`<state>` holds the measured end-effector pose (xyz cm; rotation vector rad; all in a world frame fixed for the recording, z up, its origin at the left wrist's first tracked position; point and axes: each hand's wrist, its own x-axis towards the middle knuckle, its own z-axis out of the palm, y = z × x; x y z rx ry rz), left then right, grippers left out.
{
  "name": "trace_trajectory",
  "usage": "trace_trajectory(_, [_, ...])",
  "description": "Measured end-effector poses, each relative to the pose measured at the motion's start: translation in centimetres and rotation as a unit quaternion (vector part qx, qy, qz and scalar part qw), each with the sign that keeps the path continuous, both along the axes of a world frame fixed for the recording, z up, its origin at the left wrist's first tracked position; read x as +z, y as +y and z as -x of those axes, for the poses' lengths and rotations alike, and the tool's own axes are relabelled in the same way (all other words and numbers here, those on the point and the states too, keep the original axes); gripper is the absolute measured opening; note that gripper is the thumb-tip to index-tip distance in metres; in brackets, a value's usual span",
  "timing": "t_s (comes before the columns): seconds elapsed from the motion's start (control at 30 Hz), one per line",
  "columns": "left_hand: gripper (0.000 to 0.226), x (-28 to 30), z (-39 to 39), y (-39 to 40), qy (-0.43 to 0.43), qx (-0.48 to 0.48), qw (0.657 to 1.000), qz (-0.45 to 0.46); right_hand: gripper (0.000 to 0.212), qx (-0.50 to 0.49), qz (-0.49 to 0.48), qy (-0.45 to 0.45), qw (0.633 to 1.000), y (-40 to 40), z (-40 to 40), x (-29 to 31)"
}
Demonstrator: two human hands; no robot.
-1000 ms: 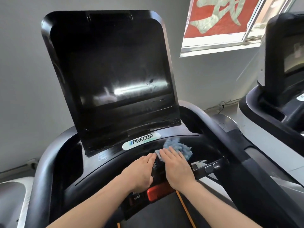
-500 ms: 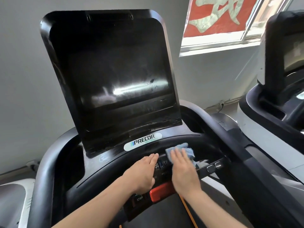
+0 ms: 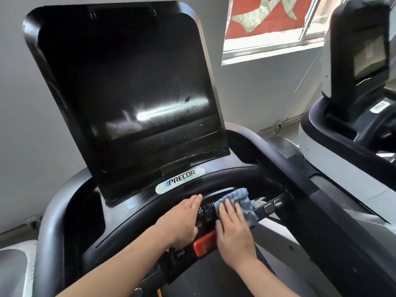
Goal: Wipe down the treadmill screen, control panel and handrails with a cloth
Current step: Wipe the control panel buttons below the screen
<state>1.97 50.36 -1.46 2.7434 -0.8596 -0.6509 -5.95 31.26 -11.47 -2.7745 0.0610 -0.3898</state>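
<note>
The right hand (image 3: 232,230) presses flat on the cloth (image 3: 240,202) over the control panel (image 3: 205,213) — unwiped keys lie leftward, beside the left hand (image 3: 182,219), flat and empty.

A crumpled blue-grey cloth (image 3: 240,202) lies on the black control panel (image 3: 205,213), right of its centre. The dark treadmill screen (image 3: 128,82) tilts back above, streaked. Curved black handrails (image 3: 289,168) flank the console.
</note>
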Motion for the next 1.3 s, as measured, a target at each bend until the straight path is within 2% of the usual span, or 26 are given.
trace_trajectory(0.07, [0.092, 0.0, 0.2, -0.1, 0.0, 0.0, 1.0, -0.002, 0.051, 0.044, 0.018, -0.019, 0.999, 0.3, 1.0, -0.5])
trace_trajectory(0.2, [0.091, 0.3, 0.1, -0.1, 0.005, 0.002, 1.0, 0.002, 0.049, -0.053, -0.029, -0.039, 0.997, -1.2, 0.1, -0.6])
trace_trajectory(0.33, [0.091, 0.5, 0.2, -0.1, 0.007, 0.008, 1.0, 0.004, 0.046, 0.019, 0.013, -0.055, 0.998, -1.7, 0.8, -1.3])
trace_trajectory(0.43, [0.092, 0.3, 0.0, -0.2, 0.016, 0.009, 1.0, -0.002, 0.046, -0.038, 0.004, -0.048, 0.998, -3.2, 0.4, -0.6])
trace_trajectory(0.53, [0.092, 0.3, 0.1, -0.2, 0.014, 0.011, 1.0, -0.005, 0.045, 0.043, 0.058, -0.045, 0.996, -1.4, 2.1, -2.3])
trace_trajectory(0.6, [0.092, 0.3, 0.0, -0.2, 0.019, 0.012, 1.0, -0.003, 0.045, 0.055, 0.032, -0.038, 0.997, -2.7, 2.1, -2.6])
trace_trajectory(0.7, [0.092, 0.3, 0.0, -0.3, 0.014, 0.013, 1.0, -0.001, 0.051, -0.028, 0.005, 0.002, 1.0, -2.3, 1.8, -2.6])
trace_trajectory(0.77, [0.093, 0.2, 0.2, -0.4, 0.012, 0.017, 1.0, 0.0, 0.055, -0.005, -0.011, 0.019, 1.0, -0.6, 3.1, -2.9])
trace_trajectory(0.83, [0.092, 0.3, 0.1, -0.5, 0.015, 0.021, 1.0, 0.004, 0.052, 0.019, -0.005, -0.003, 1.0, -1.6, 3.4, -3.2])
trace_trajectory(0.93, [0.094, 0.1, -0.1, -0.5, 0.013, 0.022, 1.0, 0.007, 0.056, -0.048, -0.024, 0.027, 0.998, -2.0, 2.9, -2.8])
trace_trajectory(1.0, [0.094, 0.0, 0.0, -0.4, 0.014, 0.025, 1.0, 0.004, 0.06, -0.029, -0.039, 0.048, 0.998, -0.3, 3.6, -2.8])
trace_trajectory(1.07, [0.095, 0.0, 0.0, -0.5, 0.017, 0.026, 1.0, 0.001, 0.055, 0.0, -0.032, 0.009, 0.999, -0.8, 3.8, -2.5])
trace_trajectory(1.13, [0.095, -0.1, -0.2, -0.5, 0.017, 0.026, 1.0, -0.001, 0.055, -0.034, -0.05, -0.004, 0.998, -1.8, 3.6, -2.3])
trace_trajectory(1.2, [0.095, -0.2, -0.1, -0.5, 0.018, 0.029, 0.999, -0.002, 0.061, -0.057, -0.08, 0.033, 0.995, -0.6, 4.0, -2.5])
trace_trajectory(1.23, [0.095, -0.1, 0.0, -0.5, 0.018, 0.031, 0.999, 0.0, 0.063, -0.048, -0.087, 0.053, 0.994, 0.3, 4.5, -2.9])
trace_trajectory(1.3, [0.095, 0.0, 0.1, -0.6, 0.02, 0.031, 0.999, 0.001, 0.06, -0.03, -0.066, 0.034, 0.997, 0.1, 4.8, -3.3])
